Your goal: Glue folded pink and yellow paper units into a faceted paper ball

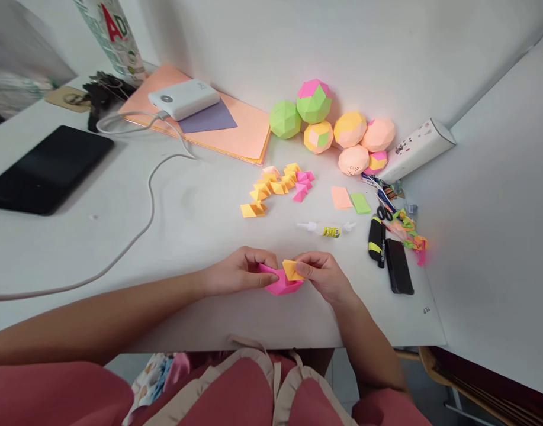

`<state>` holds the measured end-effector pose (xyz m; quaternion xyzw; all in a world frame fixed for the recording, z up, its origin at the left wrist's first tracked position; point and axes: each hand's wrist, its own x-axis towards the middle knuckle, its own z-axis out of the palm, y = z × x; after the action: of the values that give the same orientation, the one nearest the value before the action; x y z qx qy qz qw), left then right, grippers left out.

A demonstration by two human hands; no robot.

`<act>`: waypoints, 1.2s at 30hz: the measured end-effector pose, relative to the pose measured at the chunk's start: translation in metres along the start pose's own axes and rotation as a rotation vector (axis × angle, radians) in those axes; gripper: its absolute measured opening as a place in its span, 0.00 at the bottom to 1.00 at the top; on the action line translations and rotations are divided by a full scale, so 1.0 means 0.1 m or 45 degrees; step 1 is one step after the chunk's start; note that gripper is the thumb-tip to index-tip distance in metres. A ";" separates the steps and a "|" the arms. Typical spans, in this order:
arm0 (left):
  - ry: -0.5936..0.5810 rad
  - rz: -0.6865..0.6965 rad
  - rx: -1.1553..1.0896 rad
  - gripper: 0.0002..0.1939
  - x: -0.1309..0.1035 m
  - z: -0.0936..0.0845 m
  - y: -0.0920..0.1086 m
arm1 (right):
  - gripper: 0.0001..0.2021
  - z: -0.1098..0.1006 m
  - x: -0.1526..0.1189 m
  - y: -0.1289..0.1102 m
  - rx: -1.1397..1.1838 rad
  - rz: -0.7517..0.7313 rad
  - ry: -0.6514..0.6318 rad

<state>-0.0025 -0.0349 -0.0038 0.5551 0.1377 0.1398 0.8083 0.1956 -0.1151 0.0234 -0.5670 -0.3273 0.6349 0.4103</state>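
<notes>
clearly yellow paper [292,270] in right grip [323,274]

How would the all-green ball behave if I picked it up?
The all-green ball looks folded from paper, so it is probably light for its size. Its rounded, many-faced shape might roll if nudged, though flat facets could stop it soon. A firm squeeze may dent those creased sides.

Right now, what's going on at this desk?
A person's left hand holds a pink folded-paper shape, while the right hand holds a yellow folded piece at its upper edge. Beyond the hands lie a glue bottle and loose yellow and pink folded pieces. Several paper balls sit by the wall.
</notes>
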 end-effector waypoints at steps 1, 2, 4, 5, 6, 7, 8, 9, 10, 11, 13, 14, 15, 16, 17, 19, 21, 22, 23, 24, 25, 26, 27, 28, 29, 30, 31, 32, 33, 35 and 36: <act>0.000 0.001 -0.001 0.06 0.00 0.00 0.00 | 0.09 0.00 0.00 0.00 -0.001 0.001 -0.001; 0.000 0.002 -0.002 0.06 0.00 0.00 0.00 | 0.09 0.00 0.00 0.00 -0.001 0.004 -0.003; 0.000 0.004 -0.008 0.06 0.00 0.00 0.00 | 0.09 -0.01 0.00 0.00 -0.006 0.010 -0.008; 0.001 0.005 -0.011 0.06 0.00 0.00 0.00 | 0.09 -0.01 0.01 0.00 -0.011 0.011 -0.011; 0.000 0.004 -0.012 0.07 0.00 0.00 0.01 | 0.09 -0.01 0.01 0.00 -0.015 0.009 -0.013; 0.000 0.004 -0.010 0.07 -0.01 0.01 0.01 | 0.09 -0.01 0.01 0.00 -0.019 0.006 -0.013; 0.000 0.006 -0.006 0.07 -0.01 0.01 0.01 | 0.09 -0.01 0.01 -0.01 -0.020 0.004 -0.010; 0.002 0.007 0.000 0.07 -0.01 0.01 0.01 | 0.09 -0.01 0.01 -0.01 -0.019 0.002 -0.008; 0.004 0.006 0.005 0.07 -0.01 0.01 0.02 | 0.09 -0.01 0.02 -0.01 -0.019 0.003 -0.008; 0.008 0.003 0.007 0.07 -0.01 0.01 0.02 | 0.09 -0.01 0.02 -0.01 -0.019 0.004 -0.009; 0.008 -0.002 0.007 0.07 0.00 0.01 0.01 | 0.10 -0.01 0.01 0.00 -0.021 0.008 -0.020; 0.006 -0.003 0.007 0.07 0.00 0.00 0.01 | 0.10 -0.01 0.01 0.00 -0.022 0.008 -0.026; 0.005 -0.002 0.008 0.07 0.00 0.00 0.01 | 0.10 -0.01 0.01 0.00 -0.021 0.008 -0.030; 0.005 0.001 0.009 0.07 0.01 0.00 0.00 | 0.10 0.00 0.01 0.00 -0.020 0.009 -0.034; 0.005 0.000 0.010 0.07 0.01 0.00 0.00 | 0.10 0.00 0.01 0.00 -0.018 0.010 -0.036; 0.011 -0.014 0.009 0.07 0.01 0.00 0.01 | 0.10 0.01 0.00 0.00 -0.013 0.017 -0.046; 0.017 -0.039 0.006 0.07 0.00 0.00 0.02 | 0.10 0.02 0.00 0.00 -0.008 0.018 -0.057; 0.023 -0.050 0.005 0.07 0.00 0.01 0.02 | 0.10 0.02 0.00 0.01 -0.008 0.014 -0.063; 0.029 -0.061 0.004 0.07 0.00 0.01 0.02 | 0.10 0.03 0.00 0.01 -0.012 0.007 -0.068; 0.036 -0.072 0.003 0.07 0.00 0.01 0.03 | 0.10 0.03 -0.01 0.01 -0.018 0.001 -0.071; 0.041 -0.082 0.001 0.07 0.00 0.01 0.03 | 0.10 0.04 -0.01 0.00 -0.027 -0.005 -0.070; 0.043 -0.090 -0.002 0.07 0.00 0.01 0.03 | 0.10 0.05 -0.02 0.00 -0.037 -0.007 -0.071; 0.042 -0.095 -0.007 0.07 0.00 0.00 0.02 | 0.10 0.06 -0.03 -0.01 -0.048 -0.008 -0.069; 0.038 -0.100 -0.012 0.07 0.00 0.00 0.02 | 0.11 0.07 -0.04 -0.02 -0.057 -0.008 -0.067; 0.032 -0.107 -0.016 0.06 0.00 0.00 0.02 | 0.11 0.08 -0.05 -0.03 -0.067 -0.010 -0.064; 0.027 -0.113 -0.020 0.06 0.00 -0.01 0.02 | 0.11 0.09 -0.06 -0.05 -0.077 -0.014 -0.064; 0.026 -0.122 -0.023 0.06 0.00 -0.01 0.02 | 0.11 0.10 -0.07 -0.06 -0.088 -0.018 -0.066; 0.029 -0.131 -0.023 0.06 0.00 -0.01 0.02 | 0.11 0.11 -0.07 -0.07 -0.099 -0.024 -0.067; 0.033 -0.141 -0.023 0.06 0.00 -0.01 0.03 | 0.11 0.12 -0.08 -0.07 -0.110 -0.031 -0.068; 0.045 -0.155 -0.020 0.06 0.00 -0.01 0.04 | 0.11 0.13 -0.09 -0.08 -0.135 -0.042 -0.071; 0.050 -0.161 -0.019 0.07 0.00 -0.01 0.04 | 0.11 0.13 -0.09 -0.08 -0.147 -0.044 -0.073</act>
<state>-0.0030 -0.0325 -0.0005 0.5363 0.1871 0.1004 0.8169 0.1841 -0.1190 0.0367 -0.5654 -0.3848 0.6237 0.3785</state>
